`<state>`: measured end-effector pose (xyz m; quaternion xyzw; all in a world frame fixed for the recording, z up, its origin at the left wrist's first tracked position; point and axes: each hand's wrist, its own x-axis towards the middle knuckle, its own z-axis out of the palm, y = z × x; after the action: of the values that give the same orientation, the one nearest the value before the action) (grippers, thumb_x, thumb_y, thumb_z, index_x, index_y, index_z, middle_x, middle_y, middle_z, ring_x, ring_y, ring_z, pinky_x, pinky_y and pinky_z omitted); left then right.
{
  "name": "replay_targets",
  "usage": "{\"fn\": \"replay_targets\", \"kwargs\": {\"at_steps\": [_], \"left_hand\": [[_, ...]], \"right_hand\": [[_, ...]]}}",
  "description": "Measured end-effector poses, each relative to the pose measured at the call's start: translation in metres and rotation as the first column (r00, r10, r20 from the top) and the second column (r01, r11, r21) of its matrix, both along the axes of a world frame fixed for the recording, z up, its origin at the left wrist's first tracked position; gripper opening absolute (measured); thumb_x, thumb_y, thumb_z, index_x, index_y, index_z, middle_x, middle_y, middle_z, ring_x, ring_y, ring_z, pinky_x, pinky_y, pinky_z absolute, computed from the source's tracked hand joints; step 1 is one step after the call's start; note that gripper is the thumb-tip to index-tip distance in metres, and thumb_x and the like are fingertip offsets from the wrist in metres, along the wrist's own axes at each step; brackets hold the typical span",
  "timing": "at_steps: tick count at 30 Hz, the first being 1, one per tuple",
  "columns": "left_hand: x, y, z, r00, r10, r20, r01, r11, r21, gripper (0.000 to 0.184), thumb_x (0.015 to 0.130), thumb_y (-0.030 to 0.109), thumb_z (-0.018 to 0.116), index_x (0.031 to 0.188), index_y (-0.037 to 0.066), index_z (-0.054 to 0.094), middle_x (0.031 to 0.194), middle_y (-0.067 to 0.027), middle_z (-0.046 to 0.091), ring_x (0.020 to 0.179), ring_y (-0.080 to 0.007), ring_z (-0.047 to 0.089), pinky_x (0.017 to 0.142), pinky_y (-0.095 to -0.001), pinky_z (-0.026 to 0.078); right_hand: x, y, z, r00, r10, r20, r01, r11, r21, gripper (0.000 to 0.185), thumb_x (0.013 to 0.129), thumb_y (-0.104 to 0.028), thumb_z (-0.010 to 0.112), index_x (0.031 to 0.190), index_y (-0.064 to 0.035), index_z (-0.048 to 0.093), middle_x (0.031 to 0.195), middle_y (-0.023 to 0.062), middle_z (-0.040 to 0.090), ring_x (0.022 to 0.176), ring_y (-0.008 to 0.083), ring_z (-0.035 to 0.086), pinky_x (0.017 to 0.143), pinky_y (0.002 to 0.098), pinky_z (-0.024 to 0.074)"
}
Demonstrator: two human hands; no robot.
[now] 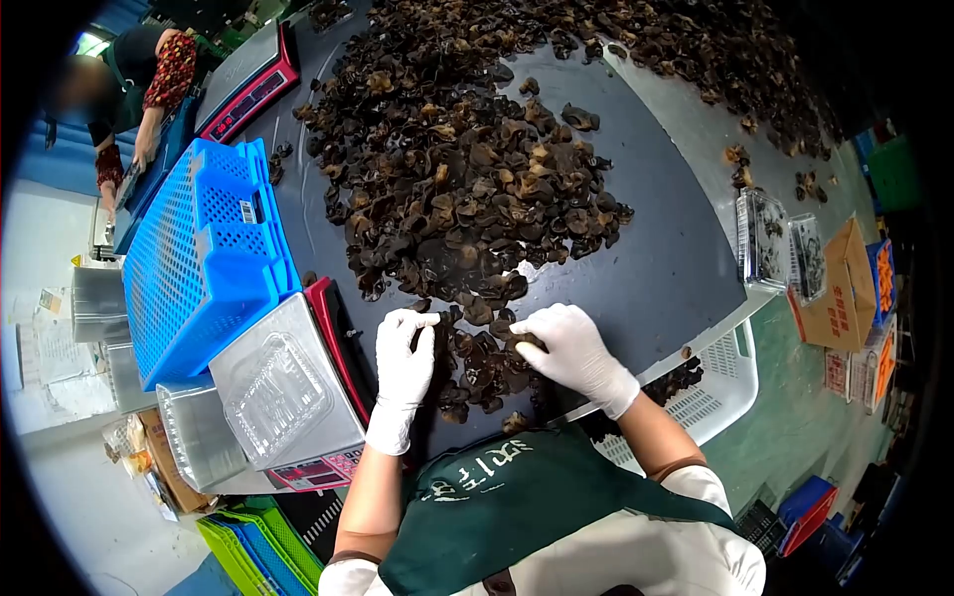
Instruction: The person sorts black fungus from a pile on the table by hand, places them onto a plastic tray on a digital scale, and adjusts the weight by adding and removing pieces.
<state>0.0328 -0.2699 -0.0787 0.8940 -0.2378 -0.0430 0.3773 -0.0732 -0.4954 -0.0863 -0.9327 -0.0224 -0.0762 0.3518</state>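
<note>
Dark brown wood ear mushrooms (467, 199) lie in a broad heap on the grey tabletop, and a smaller cluster of wood ear mushrooms (487, 368) sits between my hands. White gloves cover both hands. My left hand (402, 358) is at the left edge of the cluster, its fingers curled and the thumb near the index finger; whatever they hold, if anything, is hidden. At the cluster's right side, my right hand (568, 348) is closed, with a wood ear mushroom (531, 340) between thumb and index finger.
On my left, a clear plastic tray (281, 397) lies on a red-edged scale (328, 348), beside a blue crate (204, 258). A white basket (730, 387) stands below the table's right edge. Clear boxes (763, 238) are further right. Another person (134, 89) works at far left.
</note>
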Motion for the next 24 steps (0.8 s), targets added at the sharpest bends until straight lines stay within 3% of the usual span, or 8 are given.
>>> {"fn": "replay_targets", "kwargs": {"at_steps": [2, 8, 10, 15, 18, 20, 22, 24], "left_hand": [[0.000, 0.005, -0.006, 0.999, 0.031, -0.031, -0.032, 0.999, -0.028, 0.014, 0.081, 0.005, 0.063, 0.093, 0.008, 0.068, 0.096, -0.0095, 0.059, 0.097, -0.0270, 0.056, 0.088, -0.0362, 0.044], [-0.003, 0.022, -0.016, 0.991, 0.131, 0.007, -0.131, 0.991, -0.005, 0.022, 0.080, 0.005, 0.063, 0.101, 0.008, 0.067, 0.102, -0.0118, 0.059, 0.103, -0.0282, 0.056, 0.095, -0.0365, 0.043], [-0.003, 0.024, -0.015, 0.992, 0.129, 0.012, -0.129, 0.992, -0.009, 0.024, 0.080, 0.005, 0.063, 0.103, 0.008, 0.067, 0.103, -0.0123, 0.060, 0.103, -0.0285, 0.057, 0.096, -0.0363, 0.042], [-0.005, 0.021, -0.015, 0.992, 0.116, -0.043, -0.117, 0.993, -0.032, 0.023, 0.080, 0.004, 0.063, 0.103, 0.005, 0.066, 0.104, -0.0123, 0.060, 0.104, -0.0285, 0.056, 0.095, -0.0365, 0.042], [-0.005, 0.020, -0.017, 0.993, 0.114, -0.039, -0.115, 0.992, -0.045, 0.024, 0.080, 0.002, 0.062, 0.103, 0.004, 0.065, 0.104, -0.0120, 0.060, 0.103, -0.0285, 0.057, 0.095, -0.0364, 0.043], [0.000, 0.023, -0.019, 0.992, 0.120, -0.027, -0.122, 0.990, -0.066, 0.026, 0.080, 0.002, 0.062, 0.105, 0.005, 0.065, 0.104, -0.0115, 0.060, 0.103, -0.0282, 0.057, 0.096, -0.0363, 0.042], [0.002, 0.021, -0.020, 0.989, 0.138, -0.048, -0.139, 0.990, -0.015, 0.030, 0.080, 0.005, 0.063, 0.110, 0.007, 0.064, 0.111, -0.0123, 0.058, 0.108, -0.0295, 0.053, 0.098, -0.0374, 0.040], [-0.005, 0.010, -0.021, 0.987, 0.149, 0.057, -0.154, 0.981, 0.121, 0.032, 0.080, 0.009, 0.065, 0.112, 0.009, 0.063, 0.114, -0.0136, 0.056, 0.109, -0.0316, 0.052, 0.099, -0.0391, 0.039]], "right_hand": [[0.000, 0.010, 0.000, 0.995, -0.070, -0.074, 0.063, 0.994, -0.094, 0.032, 0.074, -0.020, 0.071, 0.104, -0.0088, 0.065, 0.088, 0.0088, 0.065, 0.083, 0.0253, 0.061, 0.074, 0.0374, 0.0488], [0.000, 0.016, -0.014, 0.955, 0.052, -0.293, 0.016, 0.974, 0.225, 0.045, 0.075, -0.019, 0.074, 0.113, -0.0025, 0.059, 0.092, 0.0136, 0.066, 0.082, 0.0248, 0.066, 0.074, 0.0359, 0.0520], [0.003, 0.009, -0.009, 0.915, 0.078, -0.395, 0.135, 0.866, 0.482, 0.040, 0.076, -0.014, 0.075, 0.111, -0.0017, 0.059, 0.084, 0.0099, 0.065, 0.074, 0.0167, 0.062, 0.071, 0.0298, 0.0505], [-0.001, -0.021, 0.013, 0.919, 0.022, -0.394, 0.264, 0.709, 0.654, 0.026, 0.082, -0.010, 0.069, 0.106, -0.0019, 0.064, 0.080, -0.0010, 0.058, 0.075, 0.0058, 0.049, 0.071, 0.0227, 0.0449], [-0.019, -0.064, 0.030, 0.844, 0.399, -0.358, 0.009, 0.657, 0.754, 0.022, 0.081, -0.008, 0.069, 0.101, 0.0006, 0.069, 0.098, 0.0070, 0.070, 0.088, 0.0149, 0.063, 0.082, 0.0303, 0.0496], [-0.030, -0.094, 0.034, 0.609, 0.689, -0.393, -0.234, 0.629, 0.741, 0.021, 0.081, -0.015, 0.072, 0.098, -0.0034, 0.072, 0.102, 0.0109, 0.070, 0.093, 0.0199, 0.064, 0.085, 0.0314, 0.0500], [-0.038, -0.089, 0.046, 0.645, 0.628, -0.435, -0.170, 0.674, 0.719, 0.021, 0.079, -0.019, 0.074, 0.093, -0.0042, 0.073, 0.093, 0.0118, 0.070, 0.090, 0.0218, 0.065, 0.083, 0.0319, 0.0498], [-0.038, -0.073, 0.052, 0.838, 0.152, -0.523, 0.114, 0.890, 0.441, 0.020, 0.077, -0.018, 0.073, 0.092, -0.0047, 0.073, 0.088, 0.0099, 0.069, 0.087, 0.0244, 0.064, 0.081, 0.0336, 0.0496]]}}
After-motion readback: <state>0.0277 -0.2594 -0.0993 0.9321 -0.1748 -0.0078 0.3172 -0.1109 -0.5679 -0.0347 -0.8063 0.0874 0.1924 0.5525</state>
